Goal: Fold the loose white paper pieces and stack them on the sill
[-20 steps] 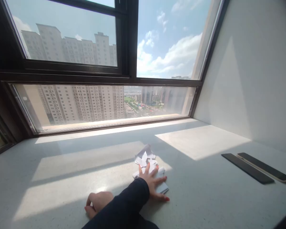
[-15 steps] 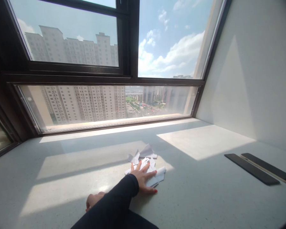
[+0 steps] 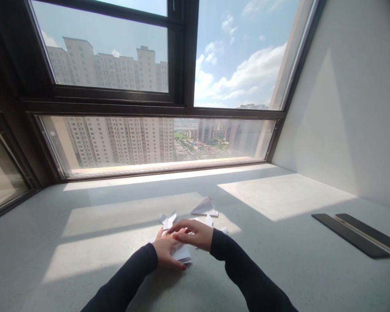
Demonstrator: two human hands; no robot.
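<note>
A small stack of white folded paper (image 3: pixel 184 256) lies on the pale stone sill (image 3: pixel 279 268), in a patch of sunlight. My left hand (image 3: pixel 166 250) rests on the stack's left side with its fingers closed over the stack. My right hand (image 3: pixel 196 234) comes in from the right, its fingers curled down and pinching the top of the same stack. Both arms wear dark sleeves. A folded triangular paper piece (image 3: pixel 205 207) sits just beyond the hands, and a smaller winged piece (image 3: pixel 167 220) is to its left. What lies under the hands is hidden.
Two long dark flat strips (image 3: pixel 349 236) (image 3: pixel 372 235) lie on the sill at the right, one with a tan edge. A dark-framed window (image 3: pixel 182 108) closes off the far side, and a white wall (image 3: pixel 344 108) rises at the right.
The flat hand dragged the paper pile left and nearer, leaving two pieces behind. The other hand left its fist by the sleeve and now pinches the pile. The view turned slightly left.
</note>
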